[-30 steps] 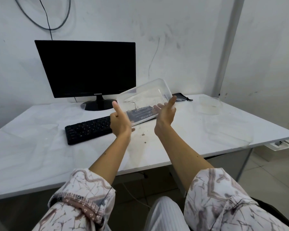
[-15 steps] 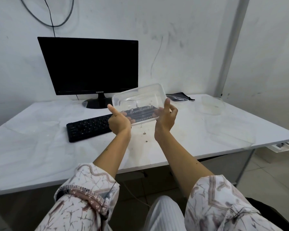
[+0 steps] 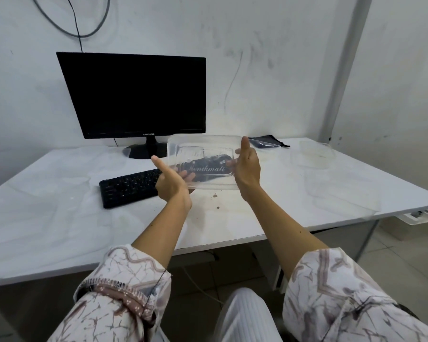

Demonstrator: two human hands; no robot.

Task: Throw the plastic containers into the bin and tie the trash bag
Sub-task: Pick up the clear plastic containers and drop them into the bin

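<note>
Since a moment ago I am tilting the clear container (image 3: 204, 162) flatter, lifting it above the keyboard (image 3: 130, 188); left hand (image 3: 171, 185) and right hand (image 3: 247, 167) are both gripping its ends, thumbs raised.

- The black keyboard (image 3: 130, 187) is lying just left of the left hand (image 3: 172, 185), blocking a low sweep that way.
- The monitor (image 3: 136, 95) is standing behind, closing off the back.
- Clear plastic containers (image 3: 313, 154) are sitting on the right of the table (image 3: 35, 218), well apart from the right hand (image 3: 247, 169).
- Bare tabletop is lying open under the forearms.
</note>
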